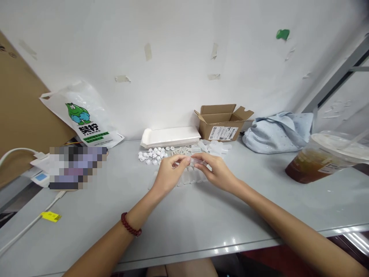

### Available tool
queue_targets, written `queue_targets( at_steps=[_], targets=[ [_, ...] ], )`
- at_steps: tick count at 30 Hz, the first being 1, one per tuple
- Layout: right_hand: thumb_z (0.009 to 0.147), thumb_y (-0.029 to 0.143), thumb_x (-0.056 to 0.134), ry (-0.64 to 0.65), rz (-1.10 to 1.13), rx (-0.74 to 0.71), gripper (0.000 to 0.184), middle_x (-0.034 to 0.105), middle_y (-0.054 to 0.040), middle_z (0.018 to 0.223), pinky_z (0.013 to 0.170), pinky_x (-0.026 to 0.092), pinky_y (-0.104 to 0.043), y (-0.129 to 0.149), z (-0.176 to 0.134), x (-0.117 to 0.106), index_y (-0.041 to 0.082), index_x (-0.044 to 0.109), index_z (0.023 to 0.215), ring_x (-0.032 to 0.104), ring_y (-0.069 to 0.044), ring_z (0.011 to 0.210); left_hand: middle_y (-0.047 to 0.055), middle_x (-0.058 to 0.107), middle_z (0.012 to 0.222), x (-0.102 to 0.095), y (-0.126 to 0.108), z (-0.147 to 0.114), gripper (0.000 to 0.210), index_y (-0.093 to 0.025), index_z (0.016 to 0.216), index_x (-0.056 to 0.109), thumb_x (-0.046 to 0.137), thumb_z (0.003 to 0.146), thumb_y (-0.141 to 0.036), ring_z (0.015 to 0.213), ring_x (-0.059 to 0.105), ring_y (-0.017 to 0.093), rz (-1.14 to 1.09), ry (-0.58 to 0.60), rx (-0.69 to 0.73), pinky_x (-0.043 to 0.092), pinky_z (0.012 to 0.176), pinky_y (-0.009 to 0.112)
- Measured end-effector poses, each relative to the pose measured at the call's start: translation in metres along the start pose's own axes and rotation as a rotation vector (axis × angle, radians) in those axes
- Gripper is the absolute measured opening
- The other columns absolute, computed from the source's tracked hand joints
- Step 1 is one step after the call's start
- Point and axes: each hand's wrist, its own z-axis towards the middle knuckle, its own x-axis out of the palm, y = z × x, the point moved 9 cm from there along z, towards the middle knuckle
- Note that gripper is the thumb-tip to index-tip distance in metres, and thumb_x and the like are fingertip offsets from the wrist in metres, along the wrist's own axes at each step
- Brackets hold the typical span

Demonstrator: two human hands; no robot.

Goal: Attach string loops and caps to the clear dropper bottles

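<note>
In the middle of the table, my left hand (170,171) and my right hand (216,171) meet. The fingers of both are closed around a small clear plastic tube (197,161), with my left thumb and fingertips pinching its left end. My fingers hide part of it, so I cannot make out its exact shape. Below and behind my hands lies a row of similar clear tubes (186,178), partly covered. Small white caps (154,154) are heaped behind my left hand. Thin whitish pieces (184,151) and clear plastic parts (215,147) lie behind my fingers.
Against the wall stand a stack of white envelopes (173,135) and an open cardboard box (220,125). A light blue cloth bag (276,132) and a tilted-looking drink cup (309,163) are at the right. A white plastic bag (86,115), a charging cable (25,231) and a blurred-out item (77,169) are left.
</note>
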Motion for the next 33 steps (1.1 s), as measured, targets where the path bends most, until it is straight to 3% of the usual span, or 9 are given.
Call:
queue_targets(
  at_steps=[9,13,16,21,24,26,30,33],
  targets=[
    [0.091,0.025,0.047,-0.005,0.292,0.222,0.021,0.069,-0.0053,0.082,0.062,0.050,-0.029,-0.012,-0.005,0.008,0.017,0.052,0.109,0.066,-0.017,0.071,0.001,0.072,0.079,0.010,0.000,-0.005,0.023,-0.020,0.075,0.072,0.059,0.083,-0.038,0.078,0.063,0.019,-0.095,0.065,-0.012,0.045,0.072,0.028],
    [0.091,0.023,0.043,-0.033,0.203,0.153,0.022,0.067,-0.0027,0.073,0.060,0.050,-0.029,-0.005,-0.004,0.008,0.019,0.050,0.112,0.065,-0.017,0.067,0.003,0.071,0.080,0.013,0.003,-0.006,0.024,-0.019,0.077,0.071,0.059,0.082,-0.040,0.078,0.063,0.020,-0.150,0.099,-0.082,0.046,0.071,0.029],
    [0.091,0.024,0.045,-0.073,0.139,0.151,0.024,0.070,-0.0054,0.080,0.064,0.052,-0.031,-0.005,-0.005,0.007,0.020,0.049,0.115,0.067,-0.019,0.074,0.004,0.071,0.082,0.007,0.005,-0.005,0.022,-0.018,0.077,0.070,0.063,0.078,-0.039,0.080,0.063,0.020,-0.138,0.041,-0.135,0.046,0.074,0.030],
    [0.087,0.026,0.056,-0.157,0.066,0.128,0.024,0.069,-0.0119,0.100,0.070,0.054,-0.034,-0.007,-0.006,0.006,0.021,0.052,0.110,0.067,-0.024,0.090,0.001,0.065,0.067,0.002,0.007,-0.004,0.022,-0.017,0.068,0.063,0.064,0.076,-0.038,0.069,0.060,0.016,-0.128,-0.089,-0.151,0.046,0.068,0.027],
    [0.090,0.024,0.049,-0.132,0.049,0.093,0.014,0.069,-0.0095,0.091,0.070,0.052,-0.034,-0.006,-0.004,0.009,0.020,0.055,0.102,0.066,-0.021,0.083,0.000,0.063,0.068,0.006,0.005,-0.005,0.023,-0.018,0.074,0.060,0.060,0.081,-0.039,0.068,0.060,0.015,-0.076,-0.111,-0.080,0.046,0.067,0.026],
    [0.089,0.024,0.049,-0.122,0.129,0.173,0.013,0.068,-0.0072,0.085,0.068,0.052,-0.032,-0.014,-0.001,0.007,0.019,0.055,0.100,0.065,-0.019,0.078,0.001,0.065,0.074,0.008,0.000,-0.007,0.019,-0.019,0.079,0.061,0.057,0.085,-0.037,0.074,0.061,0.016,0.020,-0.108,-0.001,0.046,0.069,0.027],
    [0.087,0.022,0.053,-0.093,0.589,0.466,0.011,0.068,-0.0046,0.078,0.063,0.053,-0.028,-0.035,-0.001,0.005,0.017,0.054,0.097,0.066,-0.017,0.077,0.004,0.067,0.091,0.009,-0.020,-0.009,0.013,-0.021,0.091,0.064,0.053,0.088,-0.027,0.086,0.060,0.018,0.311,-0.102,0.221,0.046,0.073,0.029],
    [0.087,0.020,0.055,-0.086,0.884,0.594,0.006,0.069,-0.0049,0.079,0.065,0.054,-0.026,-0.040,-0.005,0.007,0.016,0.054,0.093,0.068,-0.016,0.079,0.007,0.065,0.097,0.008,-0.041,-0.014,0.015,-0.019,0.098,0.063,0.053,0.088,-0.023,0.091,0.059,0.020,0.484,-0.172,0.452,0.048,0.079,0.033]
  ],
)
